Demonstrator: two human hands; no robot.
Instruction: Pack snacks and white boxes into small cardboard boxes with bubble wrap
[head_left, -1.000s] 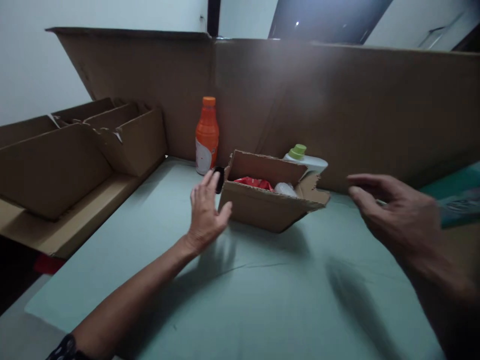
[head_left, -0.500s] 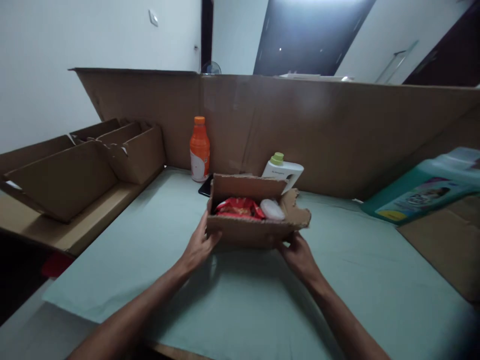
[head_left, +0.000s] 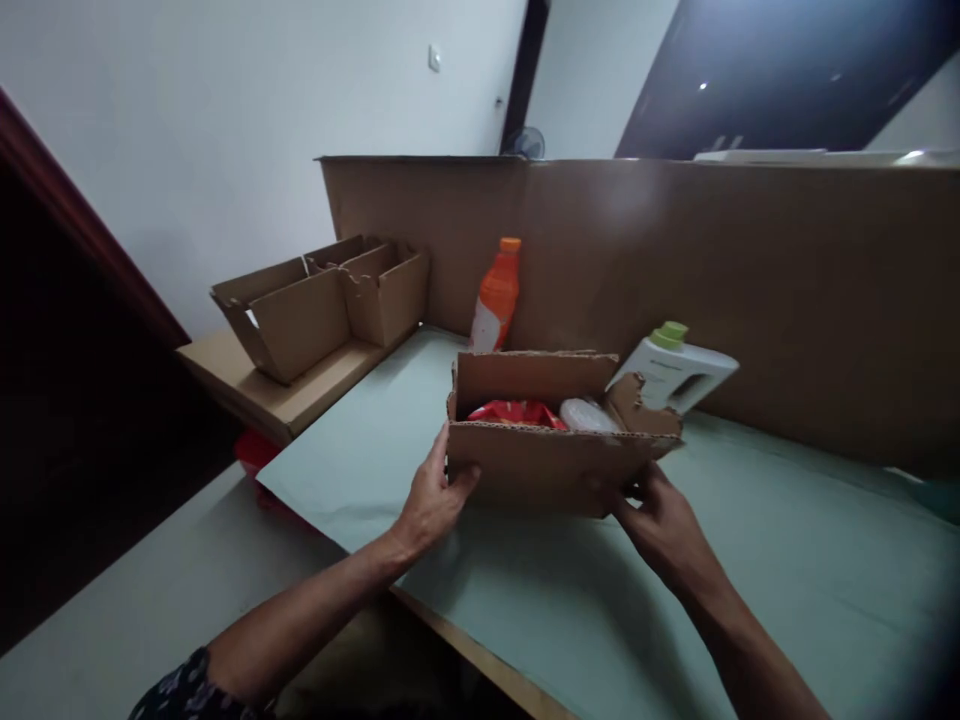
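Between my two hands is a small open cardboard box (head_left: 525, 470), gripped at its lower sides above the pale green tabletop (head_left: 360, 430). My left hand (head_left: 435, 500) closes on its left end, thumb against the front wall. At the lower right corner, my right hand (head_left: 652, 515) has its fingers partly hidden under the box. Inside lie a shiny red packet (head_left: 517, 412) and a whitish round-topped item (head_left: 589, 414) whose kind I cannot make out. Behind the box stand an orange-capped bottle (head_left: 499, 292) and a white jug (head_left: 675, 368) with a green cap.
A divided cardboard organizer (head_left: 315, 310) rests on a flat cardboard box (head_left: 247, 385) at the left. A tall cardboard panel (head_left: 675, 270) runs along the back. Below the flat box is a red object (head_left: 255, 455). The table's front edge (head_left: 480, 655) slants across the bottom.
My view has turned left, so the background shifts right. The box, still in both hands, looks a little closer, and less of the red packet shows over its front wall.
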